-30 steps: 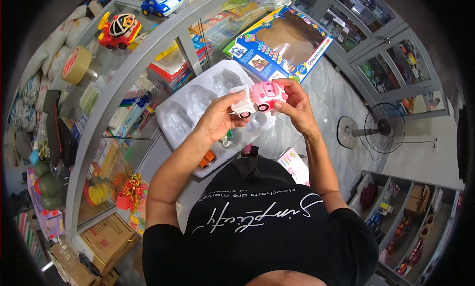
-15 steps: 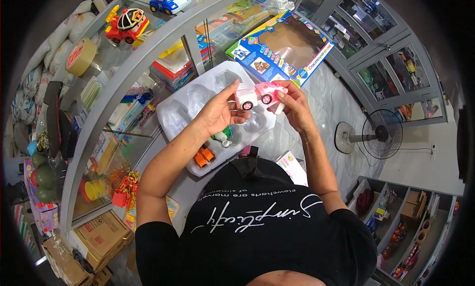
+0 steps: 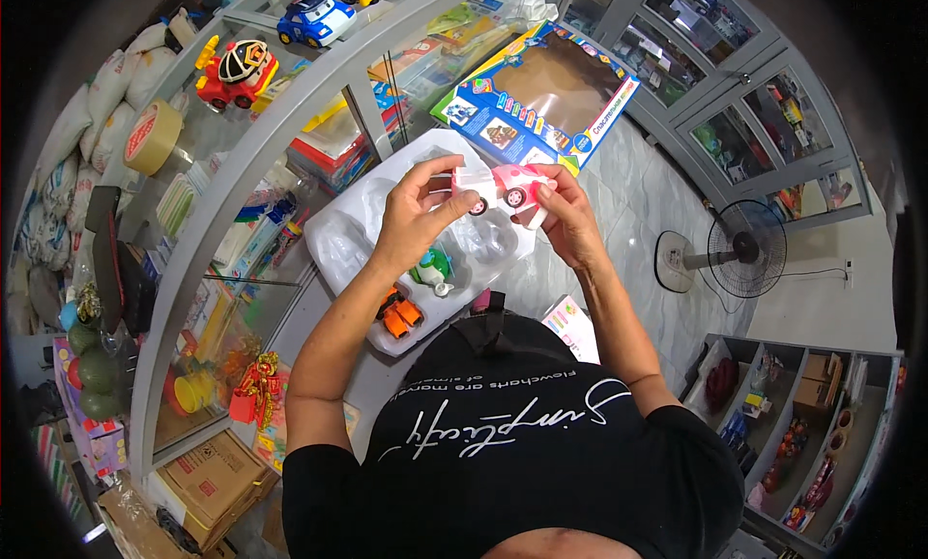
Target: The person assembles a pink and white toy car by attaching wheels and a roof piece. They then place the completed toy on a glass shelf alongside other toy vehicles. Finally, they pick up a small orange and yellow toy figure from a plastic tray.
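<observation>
Between my two hands, over a white plastic tray (image 3: 340, 232) with moulded hollows, I hold a pink and white toy car (image 3: 516, 193). My left hand (image 3: 418, 211) grips its white end, thumb below and fingers above. The pink end is pinched by my right hand (image 3: 568, 211). Dark wheels with pink hubs face me; whether the car is one piece or two parts, I cannot tell. In the tray's near part lie a green and white toy (image 3: 433, 269) and an orange toy vehicle (image 3: 398, 313), close to my left forearm.
A blue open-fronted toy box (image 3: 541, 100) lies beyond the tray. On the glass display case at left stand a red toy fire engine (image 3: 238, 73), a blue and white toy car (image 3: 317, 17) and a tape roll (image 3: 153, 136). A floor fan (image 3: 744, 250) stands right.
My left hand has turned, its thumb now lower against the white end. The toy car has tilted slightly between my hands. The view has shifted a little.
</observation>
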A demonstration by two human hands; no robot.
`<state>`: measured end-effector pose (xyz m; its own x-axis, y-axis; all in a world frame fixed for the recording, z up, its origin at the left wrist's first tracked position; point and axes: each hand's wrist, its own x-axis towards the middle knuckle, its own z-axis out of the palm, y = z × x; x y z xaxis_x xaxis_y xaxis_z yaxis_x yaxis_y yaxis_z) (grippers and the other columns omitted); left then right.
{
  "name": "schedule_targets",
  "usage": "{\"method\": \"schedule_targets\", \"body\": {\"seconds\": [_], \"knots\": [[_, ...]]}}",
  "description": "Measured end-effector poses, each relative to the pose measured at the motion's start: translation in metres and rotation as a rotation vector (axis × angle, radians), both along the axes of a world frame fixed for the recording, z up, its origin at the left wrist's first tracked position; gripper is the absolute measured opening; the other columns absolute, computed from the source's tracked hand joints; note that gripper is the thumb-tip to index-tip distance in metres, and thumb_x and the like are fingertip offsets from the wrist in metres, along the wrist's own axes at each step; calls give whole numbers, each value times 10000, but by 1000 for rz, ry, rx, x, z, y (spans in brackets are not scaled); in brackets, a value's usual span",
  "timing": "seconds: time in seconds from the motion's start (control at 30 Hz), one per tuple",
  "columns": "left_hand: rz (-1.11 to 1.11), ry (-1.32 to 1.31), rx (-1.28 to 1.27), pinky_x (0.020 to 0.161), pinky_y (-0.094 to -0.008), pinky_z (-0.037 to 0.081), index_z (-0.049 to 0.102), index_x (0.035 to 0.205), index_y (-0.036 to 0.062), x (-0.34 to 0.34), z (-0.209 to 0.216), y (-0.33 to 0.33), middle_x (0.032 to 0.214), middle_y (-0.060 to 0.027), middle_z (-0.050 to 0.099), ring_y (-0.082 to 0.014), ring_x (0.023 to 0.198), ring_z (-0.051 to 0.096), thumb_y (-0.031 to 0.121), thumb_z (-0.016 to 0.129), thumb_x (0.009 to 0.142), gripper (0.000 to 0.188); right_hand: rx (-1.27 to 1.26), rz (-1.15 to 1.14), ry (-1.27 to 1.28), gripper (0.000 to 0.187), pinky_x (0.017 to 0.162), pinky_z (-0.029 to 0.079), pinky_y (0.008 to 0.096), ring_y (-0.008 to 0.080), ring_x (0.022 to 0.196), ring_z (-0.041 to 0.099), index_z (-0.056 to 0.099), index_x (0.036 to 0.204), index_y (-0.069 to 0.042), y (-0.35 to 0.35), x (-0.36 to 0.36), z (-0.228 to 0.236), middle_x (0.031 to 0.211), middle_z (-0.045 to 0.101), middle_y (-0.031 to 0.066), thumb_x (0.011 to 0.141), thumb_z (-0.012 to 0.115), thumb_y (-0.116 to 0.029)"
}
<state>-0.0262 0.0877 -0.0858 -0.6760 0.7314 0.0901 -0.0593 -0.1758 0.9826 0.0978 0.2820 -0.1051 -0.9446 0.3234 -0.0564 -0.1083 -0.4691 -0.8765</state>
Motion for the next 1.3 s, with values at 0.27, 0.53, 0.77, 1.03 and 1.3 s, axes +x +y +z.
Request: {"method": "schedule_targets", "body": {"seconds": [0.27,0.53,0.77,1.03,1.3], "knots": [[17,-117,122,857,-288,524,516,1220,-42,9,7,0,1061,-123,624,-161,976,617,85,731,829,463,117,-66,90,430,915,453,304,144,1027,578,518,1191,-45,-4,6,14,1107,609,68,828,719,-160],[-29,18,183,948,-344,478,495,1244,-27,4,3,-2,1165,-121,569,-187,1092,572,72,762,791,535,210,-25,139,481,949,441,310,149,1059,566,509,1214,-40,-1,8,25,1136,594,68,797,741,-104],[-40,275,147,952,-331,462,481,1289,13,7,16,-5,1209,-95,531,-181,1071,569,110,823,721,670,301,56,200,558,981,434,335,165,1096,559,502,1238,-30,5,7,38,1162,589,89,757,780,-79],[-71,215,92,945,-314,446,437,1352,21,10,20,0,1219,-93,506,-166,1111,529,175,826,735,745,146,6,154,456,942,453,316,156,1043,586,518,1201,-18,2,4,29,1112,617,86,815,731,-134],[-108,-68,89,879,-291,483,421,1367,33,15,28,7,1178,-89,553,-139,1023,567,164,677,884,562,-13,15,-35,431,674,568,349,197,887,653,495,1245,-59,-1,4,36,1054,631,103,969,508,-390]]}}
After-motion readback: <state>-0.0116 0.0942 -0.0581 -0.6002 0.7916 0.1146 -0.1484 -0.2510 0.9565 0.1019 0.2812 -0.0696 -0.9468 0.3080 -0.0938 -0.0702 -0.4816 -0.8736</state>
